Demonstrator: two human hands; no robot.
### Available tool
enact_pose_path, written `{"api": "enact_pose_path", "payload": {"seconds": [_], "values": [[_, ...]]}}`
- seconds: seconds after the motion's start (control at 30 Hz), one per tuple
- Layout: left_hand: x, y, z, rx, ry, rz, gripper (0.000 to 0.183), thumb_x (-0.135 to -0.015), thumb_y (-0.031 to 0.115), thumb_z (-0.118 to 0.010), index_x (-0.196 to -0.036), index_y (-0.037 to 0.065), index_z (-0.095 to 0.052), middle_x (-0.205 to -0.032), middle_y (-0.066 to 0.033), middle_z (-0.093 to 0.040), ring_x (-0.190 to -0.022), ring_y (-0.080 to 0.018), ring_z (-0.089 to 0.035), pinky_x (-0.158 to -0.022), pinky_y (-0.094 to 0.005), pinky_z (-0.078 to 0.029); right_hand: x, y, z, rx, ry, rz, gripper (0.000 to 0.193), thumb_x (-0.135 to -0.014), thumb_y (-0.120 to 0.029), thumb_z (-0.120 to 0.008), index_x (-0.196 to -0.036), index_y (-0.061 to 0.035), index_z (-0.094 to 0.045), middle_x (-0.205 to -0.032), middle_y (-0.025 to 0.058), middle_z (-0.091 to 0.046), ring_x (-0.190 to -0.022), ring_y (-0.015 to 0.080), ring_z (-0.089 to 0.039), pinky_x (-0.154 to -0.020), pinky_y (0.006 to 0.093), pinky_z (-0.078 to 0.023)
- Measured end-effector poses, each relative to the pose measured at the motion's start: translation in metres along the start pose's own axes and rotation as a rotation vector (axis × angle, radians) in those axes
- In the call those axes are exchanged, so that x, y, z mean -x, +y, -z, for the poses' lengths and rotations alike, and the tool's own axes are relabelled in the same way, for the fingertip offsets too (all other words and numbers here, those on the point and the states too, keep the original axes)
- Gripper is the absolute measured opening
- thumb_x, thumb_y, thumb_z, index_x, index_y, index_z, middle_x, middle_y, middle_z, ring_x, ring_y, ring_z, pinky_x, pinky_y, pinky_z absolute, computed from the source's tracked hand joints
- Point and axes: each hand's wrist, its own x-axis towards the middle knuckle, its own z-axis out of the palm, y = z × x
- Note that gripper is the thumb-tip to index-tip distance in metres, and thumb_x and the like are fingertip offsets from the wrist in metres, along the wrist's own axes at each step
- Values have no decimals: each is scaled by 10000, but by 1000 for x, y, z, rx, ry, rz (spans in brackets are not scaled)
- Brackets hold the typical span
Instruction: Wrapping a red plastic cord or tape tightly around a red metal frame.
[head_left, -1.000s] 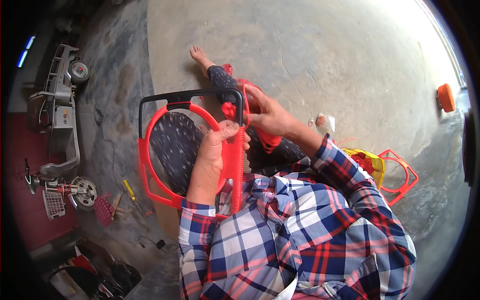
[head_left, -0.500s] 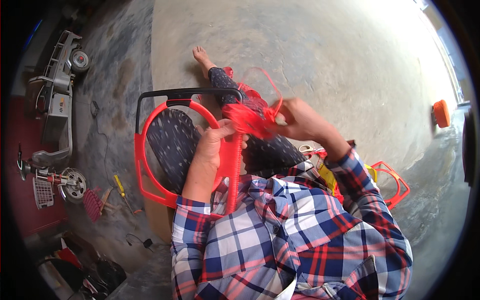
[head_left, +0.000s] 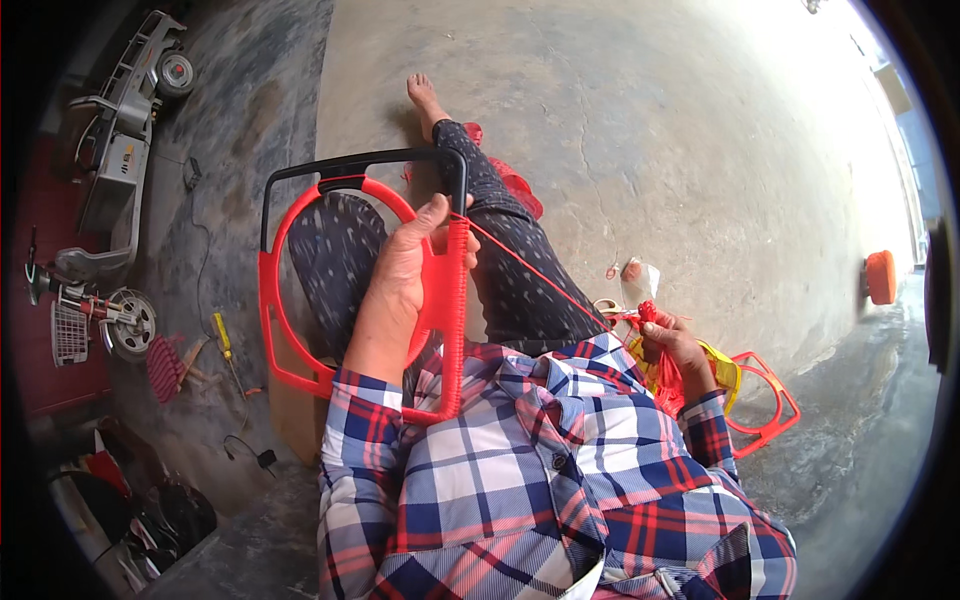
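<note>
A frame of red plastic with a black outer bar (head_left: 300, 200) rests across my lap. My left hand (head_left: 410, 260) grips its right side bar, which is wrapped in red cord (head_left: 457, 320). From that bar a taut red cord (head_left: 540, 278) runs right and down to my right hand (head_left: 672, 345). The right hand is closed on a bundle of the red cord beside my right hip. My legs in dark spotted trousers stretch out on the concrete floor under the frame.
A second red frame (head_left: 770, 405) and a yellow bag (head_left: 722, 372) lie by my right side. Scissors (head_left: 606, 305) and a small wrapper (head_left: 638, 280) lie on the floor nearby. An orange container (head_left: 880, 277) stands far right. Toy vehicles (head_left: 120, 150) and a yellow screwdriver (head_left: 222, 335) are at left.
My right hand has moved from the frame's top right down to my right hip, drawing the red cord out taut. My left hand kept its grip on the frame.
</note>
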Motion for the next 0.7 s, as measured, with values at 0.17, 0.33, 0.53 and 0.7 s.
{"api": "enact_pose_path", "payload": {"seconds": [0.17, 0.33, 0.53, 0.7], "values": [[-3, -8, -2, -68, -51, -10, 177, -792, 135, -665, -929, 43, -602, -745, -140, -658, -609, -241, -640, -599, -337, -537, -74, 7, 47, 273, 440, 176, 210, -944, -296, -543, -925, -93, -593, -667, -62, -467, -521, 54, -404, -459, 214, -311], [-5, -20, -4, -75, -69, -111, 194, -830, 113, -626, -1002, 25, -614, -871, -100, -678, -762, -214, -662, -705, -325, -541, -97, -92, -84, 172, 24, 396, 351, -930, -199, -566, -1240, -36, -563, -916, 6, -598, -759, 79, -539, -658, 215, -436], [-3, -27, -4, -227, 91, -482, 513, -856, 148, -598, -1326, 92, -399, -1273, -67, -493, -942, -184, -565, -730, -330, -465, -115, -143, -218, 1397, -64, 1099, 102, -803, -121, -667, -882, -58, -653, -865, 43, -629, -809, 183, -629, -671, 327, -521], [-4, -34, -7, -52, -108, -407, 544, -858, 168, -549, -1364, 65, -377, -1301, -181, -518, -1159, -284, -517, -956, -389, -391, -148, -124, -228, 1802, -251, 1128, 230, -790, -217, -654, -969, -74, -649, -980, 44, -579, -1021, 238, -564, -802, 383, -502]]}}
